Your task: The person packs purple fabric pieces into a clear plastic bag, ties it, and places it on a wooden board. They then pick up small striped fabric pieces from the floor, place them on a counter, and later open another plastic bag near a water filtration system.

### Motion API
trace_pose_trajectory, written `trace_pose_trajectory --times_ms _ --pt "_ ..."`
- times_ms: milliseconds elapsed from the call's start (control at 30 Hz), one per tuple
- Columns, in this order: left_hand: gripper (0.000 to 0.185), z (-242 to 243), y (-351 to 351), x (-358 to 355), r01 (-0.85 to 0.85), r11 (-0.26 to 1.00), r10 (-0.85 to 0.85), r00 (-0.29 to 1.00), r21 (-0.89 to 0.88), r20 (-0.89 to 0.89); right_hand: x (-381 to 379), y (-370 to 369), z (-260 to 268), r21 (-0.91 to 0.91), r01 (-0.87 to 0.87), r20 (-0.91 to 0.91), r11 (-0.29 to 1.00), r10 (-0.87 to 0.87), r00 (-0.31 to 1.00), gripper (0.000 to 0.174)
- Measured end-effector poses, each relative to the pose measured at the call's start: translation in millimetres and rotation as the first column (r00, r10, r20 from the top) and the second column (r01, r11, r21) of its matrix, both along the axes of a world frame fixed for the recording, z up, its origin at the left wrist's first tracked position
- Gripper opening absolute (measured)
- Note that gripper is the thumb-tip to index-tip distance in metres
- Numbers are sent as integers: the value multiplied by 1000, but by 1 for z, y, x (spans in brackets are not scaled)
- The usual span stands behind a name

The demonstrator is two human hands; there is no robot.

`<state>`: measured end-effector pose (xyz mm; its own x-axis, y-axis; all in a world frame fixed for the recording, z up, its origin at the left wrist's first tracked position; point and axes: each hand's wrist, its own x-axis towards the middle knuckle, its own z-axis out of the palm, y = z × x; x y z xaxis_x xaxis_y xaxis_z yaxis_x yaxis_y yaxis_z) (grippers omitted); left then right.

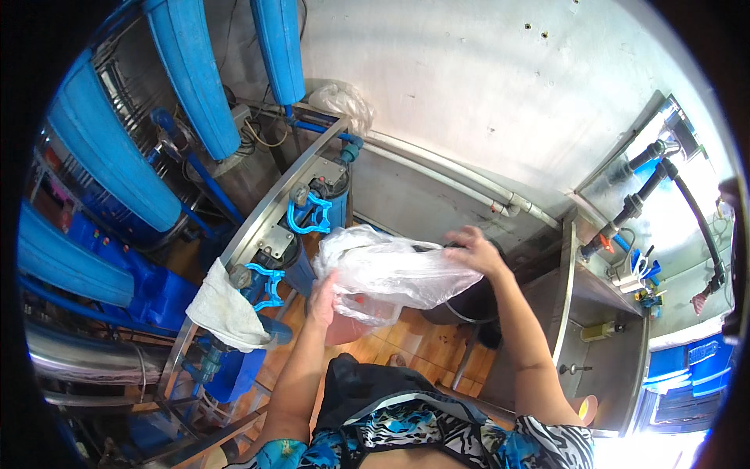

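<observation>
A crumpled clear plastic bag (398, 272) stretches between my two hands in front of me. My left hand (322, 302) grips its left end from below. At the upper right end, my right hand (476, 253) lies over the bag with its fingers spread; whether they pinch the plastic cannot be told. Beneath the bag a reddish container (345, 328) shows in part. A dark bin (469, 305) stands on the floor below my right hand.
Blue filter housings (337, 205) with bright blue clamps (310, 214) hang from a metal frame (281, 187) at left, where a white towel (225, 311) is draped. White pipes (445, 176) run along the wall. A steel sink (603, 352) is at right.
</observation>
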<state>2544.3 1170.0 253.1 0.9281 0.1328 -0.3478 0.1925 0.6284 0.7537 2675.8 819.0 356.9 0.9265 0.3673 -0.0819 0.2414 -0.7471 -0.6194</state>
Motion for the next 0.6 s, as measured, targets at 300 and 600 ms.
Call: trace_pose_trajectory --times_ms 300,600 --pt "52 19 -7 -1 409 912 -400 903 -24 157 -18 82 -86 170 -330 -202 928 361 910 126" --pt "48 25 13 -8 568 804 -594 784 177 179 -16 128 -56 644 -169 -269 746 428 863 89"
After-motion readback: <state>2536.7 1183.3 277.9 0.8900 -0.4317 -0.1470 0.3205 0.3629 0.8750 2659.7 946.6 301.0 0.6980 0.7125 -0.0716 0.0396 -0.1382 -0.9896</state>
